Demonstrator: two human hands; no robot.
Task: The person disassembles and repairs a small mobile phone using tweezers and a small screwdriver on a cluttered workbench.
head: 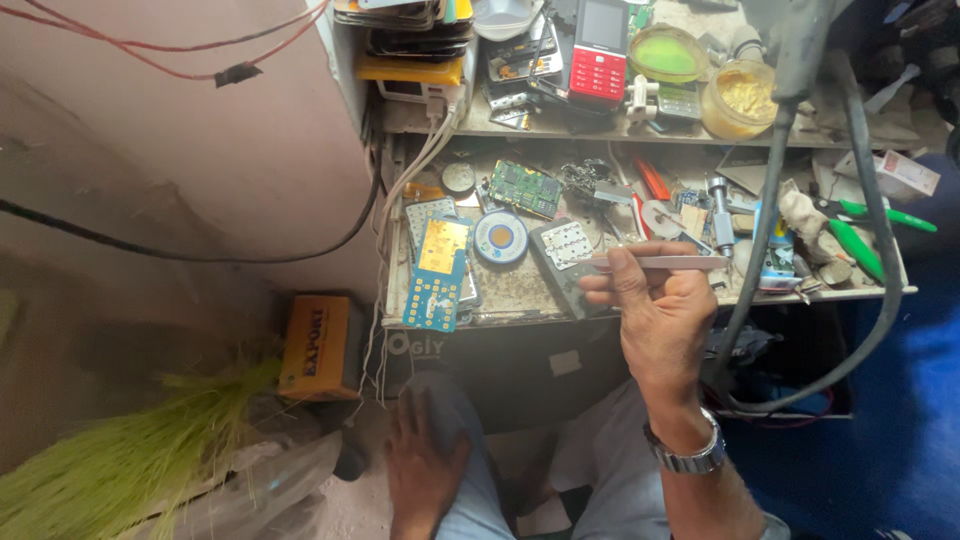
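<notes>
the right hand is raised in front of the cluttered workbench, fingers pinched together around a pair of metal tweezers that lie level, their tips pointing left toward a grey phone keypad frame lying on the bench just beyond the knuckles. whether the tweezer tips hold anything is too small to tell. the left hand rests flat on the person's knee, fingers spread and holding nothing, so nothing steadies the keypad frame. that looks like the main risk: a push from the tweezers could slide the loose frame into the round solder reel beside it, or off the front edge of the bench, which it sits close to. a blue and yellow circuit board already hangs partly over that same edge and could be knocked down by a careless forearm. a thick black cable droops just right of the wrist; a sideways move could snag it and jerk the tweezers. the bench is crowded with small parts, a green circuit board and green-handled tools, so anything dropped from the tips would likely be lost among them.
</notes>
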